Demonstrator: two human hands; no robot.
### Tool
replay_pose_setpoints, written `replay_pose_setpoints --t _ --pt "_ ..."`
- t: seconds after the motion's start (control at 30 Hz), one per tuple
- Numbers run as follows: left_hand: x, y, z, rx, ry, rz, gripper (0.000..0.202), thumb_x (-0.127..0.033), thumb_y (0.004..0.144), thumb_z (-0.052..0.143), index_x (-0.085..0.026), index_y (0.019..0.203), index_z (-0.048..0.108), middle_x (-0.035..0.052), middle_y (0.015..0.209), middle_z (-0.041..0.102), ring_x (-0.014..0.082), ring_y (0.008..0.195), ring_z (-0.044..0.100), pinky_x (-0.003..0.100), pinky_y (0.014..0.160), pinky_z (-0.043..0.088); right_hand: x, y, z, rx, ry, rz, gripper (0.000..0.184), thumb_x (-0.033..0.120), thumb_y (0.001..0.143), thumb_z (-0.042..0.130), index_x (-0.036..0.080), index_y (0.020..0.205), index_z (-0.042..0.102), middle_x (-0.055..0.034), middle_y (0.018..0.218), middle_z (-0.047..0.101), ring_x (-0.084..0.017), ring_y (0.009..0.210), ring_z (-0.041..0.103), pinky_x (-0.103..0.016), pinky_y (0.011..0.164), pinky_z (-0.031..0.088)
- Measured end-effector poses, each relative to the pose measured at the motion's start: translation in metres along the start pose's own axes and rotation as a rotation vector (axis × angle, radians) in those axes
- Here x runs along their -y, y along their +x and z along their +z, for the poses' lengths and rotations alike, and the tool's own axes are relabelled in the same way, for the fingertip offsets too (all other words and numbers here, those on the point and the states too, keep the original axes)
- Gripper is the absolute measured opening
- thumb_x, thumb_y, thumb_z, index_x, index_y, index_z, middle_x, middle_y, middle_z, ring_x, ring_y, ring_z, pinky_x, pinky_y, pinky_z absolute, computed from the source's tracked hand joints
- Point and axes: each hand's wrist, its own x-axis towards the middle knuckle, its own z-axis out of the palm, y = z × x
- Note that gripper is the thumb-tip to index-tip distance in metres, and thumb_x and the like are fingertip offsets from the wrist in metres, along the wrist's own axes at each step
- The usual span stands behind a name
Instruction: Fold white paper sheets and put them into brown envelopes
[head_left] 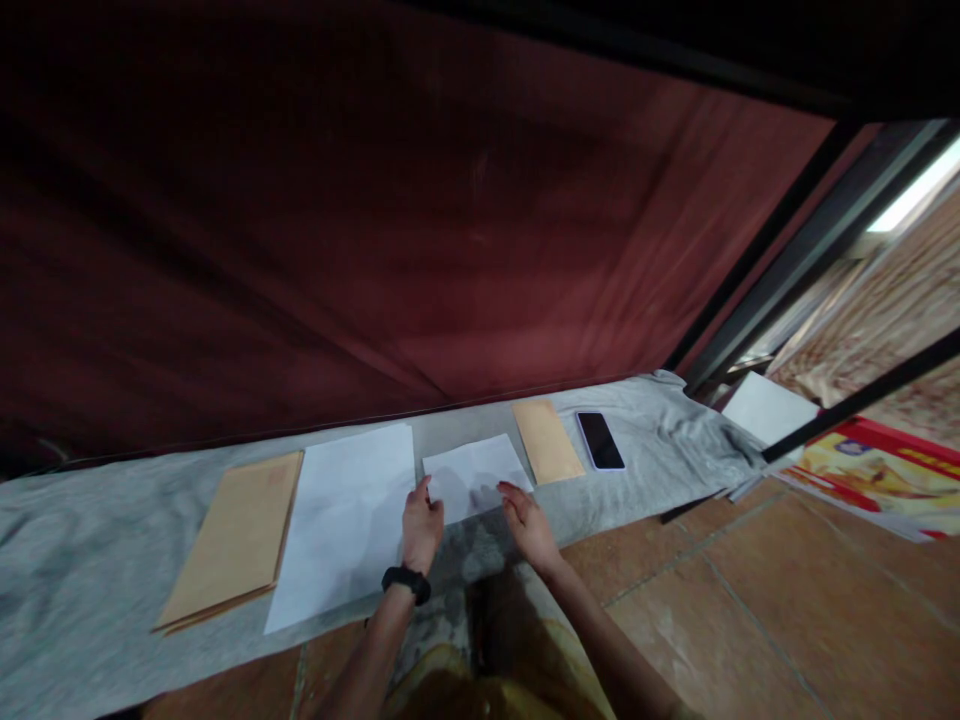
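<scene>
A small white sheet of paper, possibly folded, lies on the grey cloth in front of me. My left hand, with a black band on its wrist, is at the sheet's left edge. Its fingers are curled, with index finger and thumb closed on that edge. Over the lower right corner is my right hand, its fingers stretched out and slightly apart. To the left lies a larger stack of white paper. A single brown envelope rests just right of the small sheet.
A pile of brown envelopes lies at the left. Beyond the single envelope is a dark-screened phone. The grey cloth covers a long, narrow surface against a dark red curtain. A red and yellow box stands on the tiled floor.
</scene>
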Motion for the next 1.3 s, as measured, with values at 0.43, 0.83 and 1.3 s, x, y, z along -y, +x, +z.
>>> replay_pose_setpoints --t 0.43,0.83,1.3 --pt "-0.018 -0.039 0.038 0.154 0.393 0.746 0.045 -0.029 0.102 0.035 -0.01 0.139 0.052 0.0156 0.148 0.053 0.0229 0.141 0.044 0.044 0.116 0.04 -0.013 -0.007 0.014 0.106 -0.713 -0.489 0.041 0.021 0.099 0.049 0.02 0.139 0.057 -0.009 0.139 0.062 -0.024 0.134 0.053 -0.049 0.118 0.035" --pt "-0.014 0.018 0.061 0.183 0.495 0.67 0.051 -0.032 0.101 0.033 -0.01 0.144 0.048 0.0164 0.153 0.047 0.0243 0.145 0.039 0.045 0.119 0.036 -0.004 -0.008 0.011 0.108 -0.711 -0.473 0.043 0.026 0.099 0.049 0.021 0.141 0.055 -0.0071 0.139 0.063 -0.023 0.134 0.053 -0.046 0.119 0.034" --pt "-0.026 0.05 0.062 0.209 0.534 0.638 0.054 -0.023 0.097 0.034 -0.006 0.147 0.042 0.0196 0.154 0.045 0.0268 0.147 0.036 0.046 0.119 0.033 0.0 -0.007 0.008 0.144 -0.676 -0.404 0.045 0.021 0.098 0.048 0.024 0.143 0.055 -0.0048 0.144 0.059 -0.022 0.136 0.051 -0.045 0.12 0.032"
